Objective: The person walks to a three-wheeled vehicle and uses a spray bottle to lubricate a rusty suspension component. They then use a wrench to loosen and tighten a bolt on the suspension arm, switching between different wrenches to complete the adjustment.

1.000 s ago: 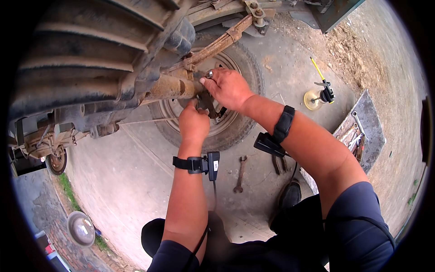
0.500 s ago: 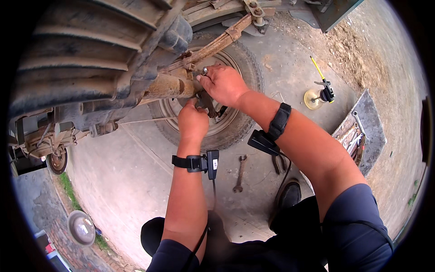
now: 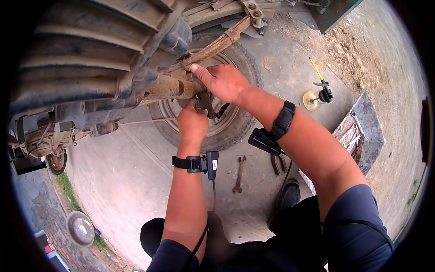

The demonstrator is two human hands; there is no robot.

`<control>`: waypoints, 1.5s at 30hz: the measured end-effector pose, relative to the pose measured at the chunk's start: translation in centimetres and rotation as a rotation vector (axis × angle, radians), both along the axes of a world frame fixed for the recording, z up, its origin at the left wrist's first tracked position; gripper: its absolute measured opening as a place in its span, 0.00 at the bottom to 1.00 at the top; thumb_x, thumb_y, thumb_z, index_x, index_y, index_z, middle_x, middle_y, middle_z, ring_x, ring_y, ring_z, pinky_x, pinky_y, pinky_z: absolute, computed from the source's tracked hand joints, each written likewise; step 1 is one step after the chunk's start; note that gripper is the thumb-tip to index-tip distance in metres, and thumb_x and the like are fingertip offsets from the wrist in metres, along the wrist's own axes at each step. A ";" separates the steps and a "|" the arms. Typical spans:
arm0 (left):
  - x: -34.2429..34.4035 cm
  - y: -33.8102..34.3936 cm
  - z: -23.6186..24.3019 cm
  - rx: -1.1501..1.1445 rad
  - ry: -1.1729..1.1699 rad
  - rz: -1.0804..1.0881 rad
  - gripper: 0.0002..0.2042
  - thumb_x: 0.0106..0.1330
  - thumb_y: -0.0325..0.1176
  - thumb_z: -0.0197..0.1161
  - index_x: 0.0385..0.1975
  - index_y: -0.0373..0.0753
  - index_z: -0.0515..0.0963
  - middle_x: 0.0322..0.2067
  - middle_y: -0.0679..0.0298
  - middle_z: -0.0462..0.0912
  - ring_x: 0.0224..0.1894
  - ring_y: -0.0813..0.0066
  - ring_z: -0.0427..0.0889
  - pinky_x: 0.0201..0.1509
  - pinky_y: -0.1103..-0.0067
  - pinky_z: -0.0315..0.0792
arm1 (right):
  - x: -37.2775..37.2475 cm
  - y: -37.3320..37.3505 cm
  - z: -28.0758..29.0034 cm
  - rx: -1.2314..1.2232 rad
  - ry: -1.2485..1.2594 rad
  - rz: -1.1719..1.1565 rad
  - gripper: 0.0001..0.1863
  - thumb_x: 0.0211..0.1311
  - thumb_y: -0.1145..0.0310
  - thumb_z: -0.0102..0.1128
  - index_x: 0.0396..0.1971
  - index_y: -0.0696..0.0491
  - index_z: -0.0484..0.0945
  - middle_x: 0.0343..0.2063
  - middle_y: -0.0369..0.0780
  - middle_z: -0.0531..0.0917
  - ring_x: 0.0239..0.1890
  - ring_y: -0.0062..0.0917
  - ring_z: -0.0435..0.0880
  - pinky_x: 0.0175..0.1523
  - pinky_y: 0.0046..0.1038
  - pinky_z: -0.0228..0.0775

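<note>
I look down under a vehicle at a rusty axle tube (image 3: 165, 87) and a leaf spring (image 3: 213, 45) above a wheel (image 3: 235, 118) lying on the concrete. My left hand (image 3: 192, 122) reaches up from below and grips a dark metal part (image 3: 206, 102) at the end of the axle. My right hand (image 3: 222, 81) rests on top of the same joint, its thumb pressed against the spring clamp. Both wrists carry black strap-on devices (image 3: 199, 163).
An open-end wrench (image 3: 239, 174) and pliers (image 3: 275, 164) lie on the concrete below the wheel. A metal tray with several tools (image 3: 358, 136) sits at right, near a yellow oil can (image 3: 317, 95). A dirt pile lies at the upper right. A small wheel (image 3: 56, 161) stands at left.
My right hand has slid left along the axle joint, thumb now on the spring clamp. My left hand stays on the dark part below.
</note>
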State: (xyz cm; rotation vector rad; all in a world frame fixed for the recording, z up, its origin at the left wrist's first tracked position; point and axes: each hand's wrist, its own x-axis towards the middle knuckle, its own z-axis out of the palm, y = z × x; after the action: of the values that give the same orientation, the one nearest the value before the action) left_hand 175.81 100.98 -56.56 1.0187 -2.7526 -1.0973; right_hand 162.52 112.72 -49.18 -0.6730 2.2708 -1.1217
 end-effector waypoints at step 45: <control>-0.1 -0.2 -0.9 0.060 0.007 0.017 0.19 0.62 0.28 0.55 0.52 0.29 0.77 0.41 0.44 0.85 0.45 0.51 0.83 0.51 0.66 0.75 | 6.8 8.2 -8.8 0.404 0.628 0.484 0.38 0.61 0.72 0.49 0.73 0.57 0.52 0.34 0.43 0.84 0.29 0.35 0.86 0.30 0.36 0.78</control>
State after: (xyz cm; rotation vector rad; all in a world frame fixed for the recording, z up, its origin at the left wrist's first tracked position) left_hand 175.73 100.74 -57.48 1.0404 -2.7162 -1.1860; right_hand 169.31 120.96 -58.01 -1.4443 2.4987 -0.2159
